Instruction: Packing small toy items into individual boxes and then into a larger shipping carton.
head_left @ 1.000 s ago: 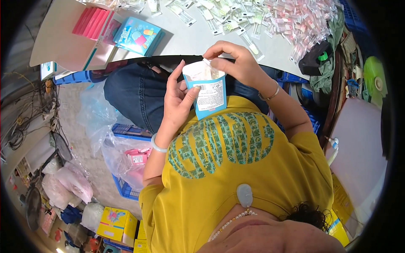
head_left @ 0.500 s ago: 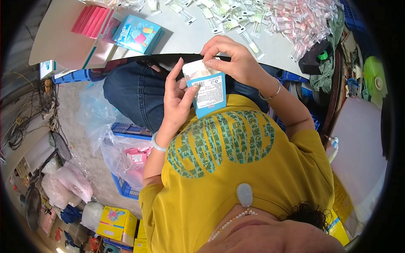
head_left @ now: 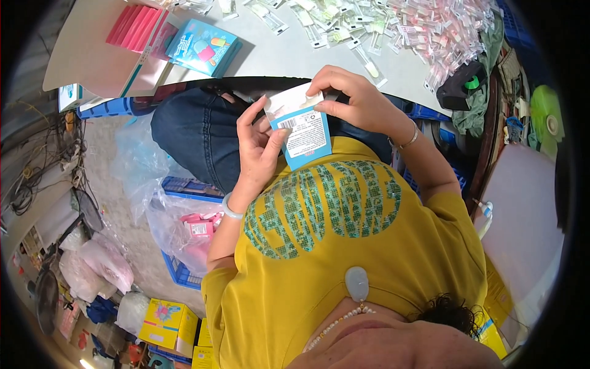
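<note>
A small blue carton (head_left: 309, 161) with a white label is held upright over my lap, its white top flap standing up. My left hand (head_left: 257, 140) grips the carton from its left side, thumb across the printed face and fingers behind. At the top right, my right hand (head_left: 351, 101) pinches the white flap between thumb and forefinger. What lies inside the carton cannot be made out. Nearest on the table is a closed blue box (head_left: 203, 49) with popsicle pictures, beside an open white carton (head_left: 80, 55) holding several pink packets (head_left: 132, 29).
Small clear sachets (head_left: 430, 31) with green and pink contents are heaped on the white table (head_left: 295, 52). A black tape dispenser (head_left: 458, 89) stands at its right edge. On the floor at left, a plastic-lined blue crate (head_left: 178, 270) holds pink packs, with a yellow box (head_left: 169, 326) further back.
My right hand has moved slightly down and right, its fingers now pressed on the carton's flap. The left hand and the carton have barely shifted.
</note>
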Motion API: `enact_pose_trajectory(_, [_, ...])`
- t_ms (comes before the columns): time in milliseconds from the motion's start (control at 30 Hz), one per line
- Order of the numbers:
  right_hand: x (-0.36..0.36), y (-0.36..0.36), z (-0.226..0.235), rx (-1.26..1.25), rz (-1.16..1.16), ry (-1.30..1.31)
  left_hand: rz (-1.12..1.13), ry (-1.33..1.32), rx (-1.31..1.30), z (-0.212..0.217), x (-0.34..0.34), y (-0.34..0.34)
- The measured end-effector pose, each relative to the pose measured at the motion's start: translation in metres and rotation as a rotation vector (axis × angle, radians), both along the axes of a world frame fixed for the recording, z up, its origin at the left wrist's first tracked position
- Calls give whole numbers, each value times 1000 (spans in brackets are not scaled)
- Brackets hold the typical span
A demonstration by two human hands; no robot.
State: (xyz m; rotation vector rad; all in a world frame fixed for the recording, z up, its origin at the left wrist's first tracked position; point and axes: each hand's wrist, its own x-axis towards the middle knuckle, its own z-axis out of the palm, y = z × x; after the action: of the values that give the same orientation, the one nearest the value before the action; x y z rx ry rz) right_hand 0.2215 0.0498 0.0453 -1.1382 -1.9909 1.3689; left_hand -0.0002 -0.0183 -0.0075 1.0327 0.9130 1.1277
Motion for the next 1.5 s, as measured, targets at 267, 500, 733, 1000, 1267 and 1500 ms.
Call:
enact_pose_trajectory(267, [2,-5,1,46,28,0,-42,237,142,0,-9,-2])
enact_pose_trajectory(500, [3,-12,-4,45,79,38,-43,363,208,17,-13,2])
enact_pose_trajectory(733, [4,-15,-2,-88,-49,177,-2,344,120,15,-14,2])
enact_pose_trajectory(1000, [16,7,-15,-373,77,250,-1,363,139,15,-14,1])
enact_pose_trajectory(1267, [4,-1,-9,-511,18,348,-1,405,262,14,-12,6])
enact_pose_trajectory(1500, [5,-13,-14,11,44,219,98,153,-20,29,1,8])
